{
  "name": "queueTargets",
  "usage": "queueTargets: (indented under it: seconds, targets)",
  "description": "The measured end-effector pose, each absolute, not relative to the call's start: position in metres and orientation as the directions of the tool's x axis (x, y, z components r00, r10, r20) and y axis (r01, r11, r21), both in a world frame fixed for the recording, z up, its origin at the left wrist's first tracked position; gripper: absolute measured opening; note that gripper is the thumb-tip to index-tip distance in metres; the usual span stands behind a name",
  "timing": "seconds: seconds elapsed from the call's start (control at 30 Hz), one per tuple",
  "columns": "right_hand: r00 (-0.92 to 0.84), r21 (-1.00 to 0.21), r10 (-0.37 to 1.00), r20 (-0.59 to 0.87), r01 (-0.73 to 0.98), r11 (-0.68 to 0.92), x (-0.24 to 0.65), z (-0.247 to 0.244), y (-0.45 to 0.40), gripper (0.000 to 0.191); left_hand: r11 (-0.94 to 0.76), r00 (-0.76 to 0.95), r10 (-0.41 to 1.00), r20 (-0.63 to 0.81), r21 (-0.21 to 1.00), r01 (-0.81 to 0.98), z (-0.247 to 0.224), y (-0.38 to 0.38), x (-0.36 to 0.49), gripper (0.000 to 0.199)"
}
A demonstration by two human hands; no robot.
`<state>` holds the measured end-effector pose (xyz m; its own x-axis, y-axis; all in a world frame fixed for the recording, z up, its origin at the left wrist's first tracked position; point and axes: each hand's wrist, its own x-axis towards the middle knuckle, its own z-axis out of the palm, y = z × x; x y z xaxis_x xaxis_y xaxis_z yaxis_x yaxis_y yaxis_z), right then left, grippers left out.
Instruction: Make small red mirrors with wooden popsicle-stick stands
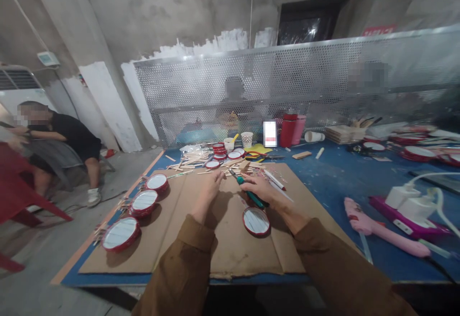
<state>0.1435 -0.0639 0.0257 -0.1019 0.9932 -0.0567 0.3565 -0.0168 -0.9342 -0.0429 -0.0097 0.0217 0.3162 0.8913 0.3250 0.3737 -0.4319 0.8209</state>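
In a concrete-walled workshop, a blue table (334,201) carries a flattened cardboard sheet (230,253), with wooden craft sticks (190,163) heaped just beyond it. The left hand (210,186) lies open on the cardboard; the right hand (260,187) grips a green-handled tool (253,196) just above a red-rimmed round frame (256,221).

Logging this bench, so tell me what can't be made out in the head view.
All in the head view:
Green-handled tool: the right hand covers its middle, so the grip is unclear.
White item by the red flask: a pixelated block hides it.
Craft sticks at the far end: too small to count.
Red-rimmed disc at far right: cut off by the picture's edge.
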Motion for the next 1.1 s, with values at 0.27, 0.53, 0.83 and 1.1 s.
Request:
queueTargets:
  seconds: [0.27,0.53,0.83,1.1]
  targets:
    - [-0.094,-0.973,0.982,-0.165,0.176,-0.147,0.144,0.03,-0.07,0.051,-0.424,0.308,0.896,0.318,0.818,0.389,0.015,-0.005,-0.042,0.023]
    - [-0.109,-0.975,0.974,-0.197,0.124,-0.183,0.144,0.034,-0.072,0.06,-0.425,0.268,0.902,0.338,0.804,0.417,0.005,-0.001,-0.038,0.02]
    - [-0.083,-0.902,0.996,0.019,0.428,0.053,0.146,0.029,-0.066,0.026,-0.442,0.271,0.893,0.359,0.816,0.373,0.01,-0.003,-0.039,0.02]
    - [-0.075,-0.939,0.997,0.002,0.342,0.027,0.142,0.025,-0.065,0.014,-0.448,0.283,0.887,0.365,0.828,0.337,0.017,-0.008,-0.039,0.014]
